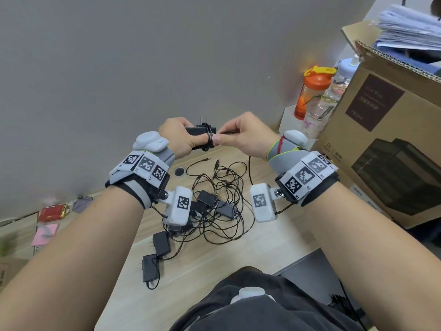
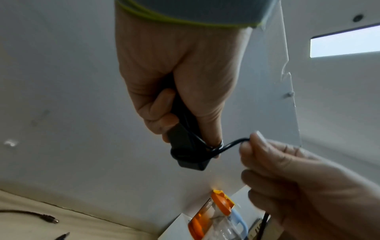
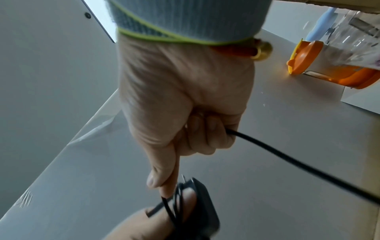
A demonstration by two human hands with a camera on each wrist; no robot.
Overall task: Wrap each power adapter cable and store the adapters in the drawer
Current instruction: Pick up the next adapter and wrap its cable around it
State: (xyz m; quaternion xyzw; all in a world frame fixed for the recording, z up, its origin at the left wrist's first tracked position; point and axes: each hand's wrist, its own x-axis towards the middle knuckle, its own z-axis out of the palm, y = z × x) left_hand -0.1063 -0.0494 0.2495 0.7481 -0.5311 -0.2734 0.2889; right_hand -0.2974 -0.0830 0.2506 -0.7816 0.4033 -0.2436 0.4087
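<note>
Left hand [image 1: 177, 136] grips a black adapter [image 2: 186, 142] above the desk [image 1: 214, 263], thumb over the cable [image 1: 208, 137] coils wound round its body. Right hand [image 1: 248, 137] pinches the cable's free end just beside the coils. Other adapters [image 1: 161, 243] lie tangled on the desk below

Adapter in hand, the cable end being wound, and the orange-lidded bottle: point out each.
adapter [image 1: 193, 130]: head view, on its black body left of the coils.
cable end [image 2: 233, 144]: left wrist view, on the strand leading to the right fingertips.
orange-lidded bottle [image 1: 316, 78]: head view, on its orange lid.
</note>
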